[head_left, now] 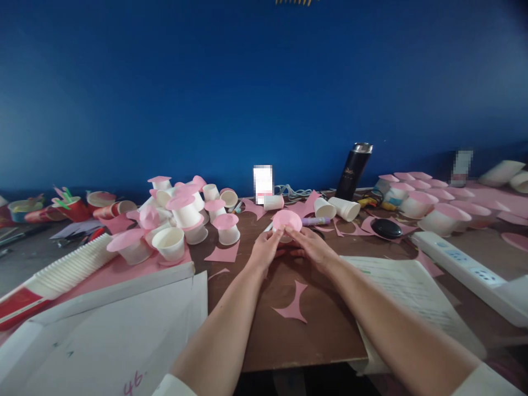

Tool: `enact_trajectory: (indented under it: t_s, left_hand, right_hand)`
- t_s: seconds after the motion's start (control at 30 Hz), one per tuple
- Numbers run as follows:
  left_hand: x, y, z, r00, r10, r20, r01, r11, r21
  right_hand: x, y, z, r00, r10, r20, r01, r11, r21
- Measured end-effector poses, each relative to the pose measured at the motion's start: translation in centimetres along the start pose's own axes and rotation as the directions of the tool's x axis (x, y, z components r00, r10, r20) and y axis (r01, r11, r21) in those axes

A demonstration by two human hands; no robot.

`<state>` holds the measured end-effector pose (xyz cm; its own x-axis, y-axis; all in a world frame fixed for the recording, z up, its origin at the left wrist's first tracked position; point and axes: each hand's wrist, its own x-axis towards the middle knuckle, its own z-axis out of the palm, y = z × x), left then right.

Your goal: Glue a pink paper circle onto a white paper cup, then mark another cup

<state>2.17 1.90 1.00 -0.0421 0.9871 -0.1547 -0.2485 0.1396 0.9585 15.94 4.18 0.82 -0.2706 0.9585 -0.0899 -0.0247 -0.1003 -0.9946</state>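
A pink paper disc lies on top of a small white paper cup, most of which is hidden by my fingers. My left hand grips the cup and disc from the left, its thumb on the disc's near edge. From the right, my right hand holds the same cup and disc, thumb close to the other thumb. Just beyond them a white cup lies on its side. A purple glue stick rests right of the disc.
Disc-topped cups crowd the left, beside a cup stack and white box. At right are a black flask, black mouse, power strip, papers and more covered cups. A pink scrap lies in front.
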Motion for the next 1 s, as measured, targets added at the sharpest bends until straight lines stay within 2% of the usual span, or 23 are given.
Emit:
enact_trajectory:
  t_s: [0.3, 0.47, 0.73, 0.9, 1.0]
  left_hand:
    - [-0.03, 0.02, 0.02, 1.000, -0.001, -0.021, 0.001, 1.000, -0.004]
    - [0.00, -0.02, -0.03, 1.000, 0.009, 0.010, -0.009, 1.000, -0.003]
    - [-0.02, -0.08, -0.30, 0.999, 0.010, 0.047, -0.006, 0.996, -0.086]
    - [-0.23, 0.23, -0.11, 0.998, 0.030, 0.062, -0.020, 0.987, -0.157]
    - [-0.25, 0.27, 0.03, 0.997, 0.033, 0.063, -0.021, 0.983, -0.180]
  right_hand:
    - [0.14, 0.21, -0.09, 1.000, -0.003, -0.004, 0.003, 1.000, 0.017]
    - [0.06, 0.12, -0.02, 1.000, -0.012, -0.001, 0.012, 1.000, 0.013]
    - [-0.23, -0.20, 0.03, 1.000, -0.012, 0.009, 0.012, 1.000, -0.009]
    - [-0.49, -0.47, 0.27, 0.997, -0.071, 0.029, 0.069, 0.996, 0.063]
    - [-0.48, -0.43, 0.25, 0.998, -0.065, 0.019, 0.063, 0.994, 0.086]
